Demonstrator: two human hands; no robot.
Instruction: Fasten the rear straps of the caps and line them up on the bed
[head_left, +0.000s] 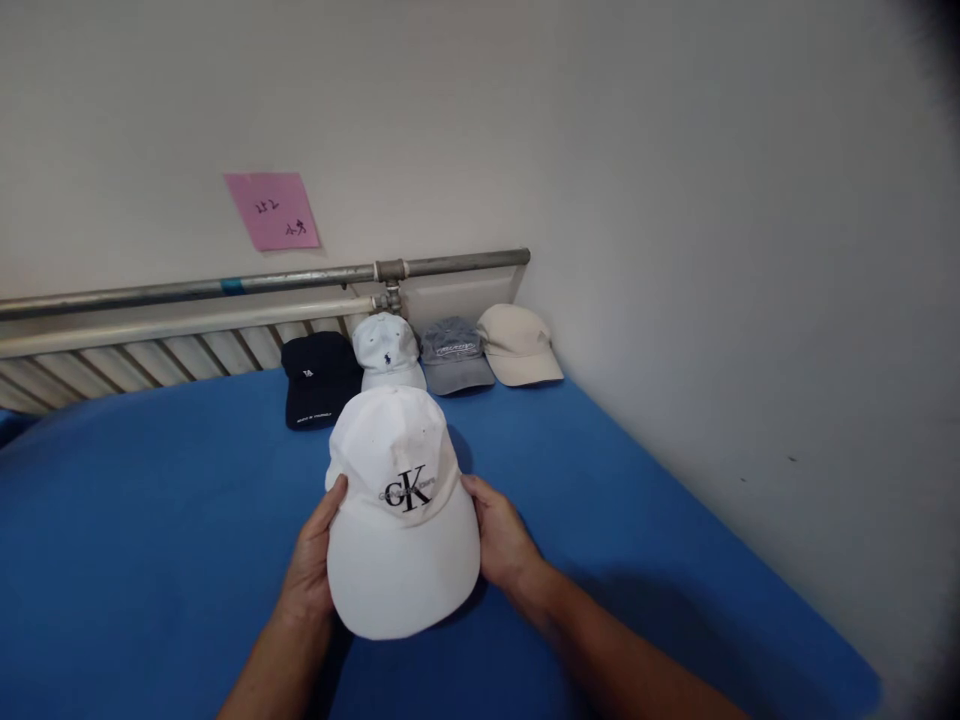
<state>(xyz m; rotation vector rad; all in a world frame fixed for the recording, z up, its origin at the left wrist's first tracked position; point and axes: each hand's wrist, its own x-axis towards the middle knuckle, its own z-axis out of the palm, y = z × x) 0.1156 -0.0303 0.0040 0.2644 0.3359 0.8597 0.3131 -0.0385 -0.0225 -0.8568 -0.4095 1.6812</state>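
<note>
A white baseball cap [405, 560] with black lettering on its front is held up between both hands, its brim toward me. My left hand [313, 560] grips the cap's left side, thumb on the outside and the other fingers mostly hidden. On the opposite side my right hand [501, 530] grips it the same way, its fingertips out of sight. Behind it stand a black cap [324, 375], a white cap with a small dark logo [385, 350], a grey cap [456, 358] and a beige cap [519, 340] in a row.
A blue cloth [150, 520] covers the surface under the caps. Metal pipes [300, 278] and a radiator [217, 355] run along the back wall. A pink note [271, 210] with handwriting is stuck above them. To the right rises a bare wall [750, 300].
</note>
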